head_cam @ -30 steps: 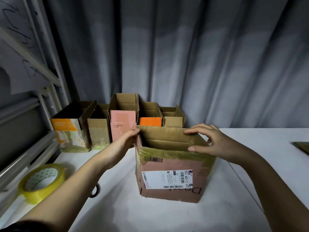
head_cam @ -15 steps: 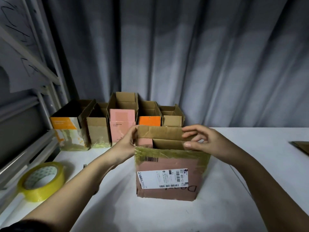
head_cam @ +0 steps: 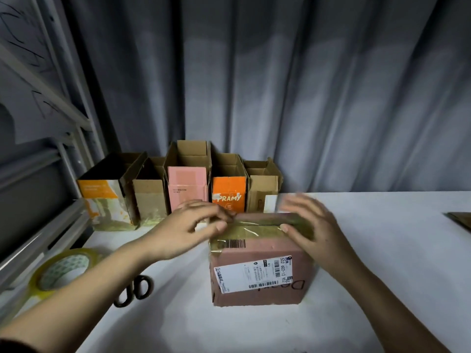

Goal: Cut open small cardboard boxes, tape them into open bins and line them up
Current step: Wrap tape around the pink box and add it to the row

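Observation:
A pinkish-brown cardboard box [head_cam: 265,253] with a white shipping label stands on the white table [head_cam: 387,256] in front of me. Its top flaps are folded down flat, and yellowish tape runs along the top front edge. My left hand [head_cam: 186,231] lies over the box's top left corner, fingers on the flap and thumb at the taped edge. On the top right, my right hand [head_cam: 313,231] presses the flap with spread fingers; it is blurred. Behind, several open bins [head_cam: 187,186] stand side by side against the curtain.
A roll of yellowish tape [head_cam: 63,270] lies at the left table edge, with black scissors [head_cam: 135,289] beside my left forearm. A metal rack [head_cam: 38,225] borders the left side. A flat cardboard piece [head_cam: 461,220] shows at the far right edge.
The box's top flaps stood upright before and are now folded down. Both hands moved from holding the raised flaps to lying on the closed top. The scissors have come into view.

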